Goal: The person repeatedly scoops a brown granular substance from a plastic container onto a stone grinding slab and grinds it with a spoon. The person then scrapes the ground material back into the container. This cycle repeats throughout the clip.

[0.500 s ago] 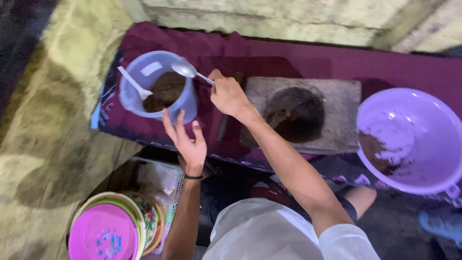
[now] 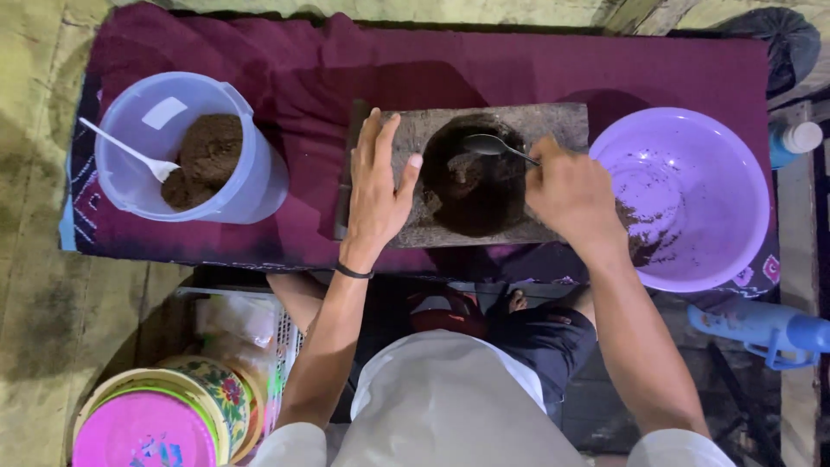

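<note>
step: looks like the scoop-and-work stage, the right hand (image 2: 572,192) is clenched round the handle of a metal spoon (image 2: 488,144), bowl of the spoon sitting over the dark brown pile (image 2: 474,177)
pile: heaped on the stone slab (image 2: 571,121), just left of the right hand and right beside the left thumb
left hand (image 2: 378,186): released, fingers spread, flat on the slab's left end, holding nothing, pretty much just steadying it
jug (image 2: 186,147): clear plastic, well off to the left of the left hand, more brown stuff and a white spoon (image 2: 130,154) in it
basin (image 2: 683,195): purple, touching the right wrist side, brown smears inside
next move, my guess: needs a level spoon and a steady slab so nothing drops on the maroon cloth (image 2: 303,69)
</note>
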